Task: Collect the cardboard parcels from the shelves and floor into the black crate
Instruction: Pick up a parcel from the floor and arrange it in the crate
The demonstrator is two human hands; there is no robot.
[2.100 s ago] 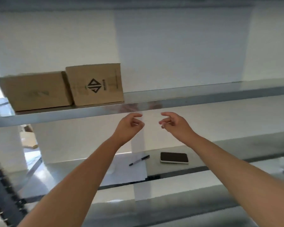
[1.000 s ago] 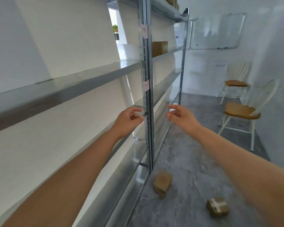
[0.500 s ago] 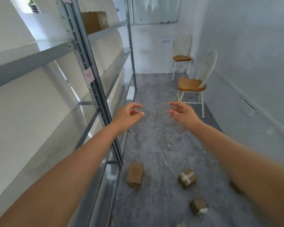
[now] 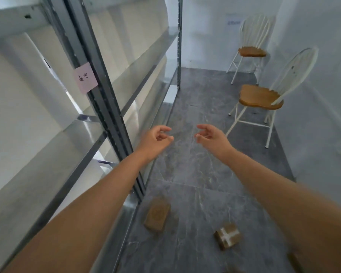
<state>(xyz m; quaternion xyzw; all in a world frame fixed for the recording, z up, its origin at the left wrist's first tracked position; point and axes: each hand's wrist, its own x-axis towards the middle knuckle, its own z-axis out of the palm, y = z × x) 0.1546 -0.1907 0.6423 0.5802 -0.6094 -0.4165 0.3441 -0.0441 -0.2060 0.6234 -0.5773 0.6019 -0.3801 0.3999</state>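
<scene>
Both arms stretched forward over the grey stone floor (image 4: 195,164), just right of the metal shelving (image 4: 98,91). Left hand (image 4: 156,137) empty, fingers loosely curled with gaps between them, thumb and forefinger apart, pinching nothing. Right hand (image 4: 213,135) likewise empty — fingers spread and slightly bent, palm turned toward the left hand, the two hands apart.

Below the hands, on the floor near the foot of the shelving: a flat cardboard parcel (image 4: 157,214) lying just beside the lowest shelf edge, a round mark on its top face. Farther out from the shelving, a smaller parcel (image 4: 227,235) crossed with pale tape, apart from the first. A brown edge (image 4: 294,262) under the right forearm, possibly another parcel — too little visible to tell.

On the shelving's near upright, a pink paper label (image 4: 85,78) with handwriting. Across the aisle from the shelving, two white chairs with wooden seats, the nearer chair (image 4: 261,97) and the farther chair (image 4: 251,52), against the white wall.
</scene>
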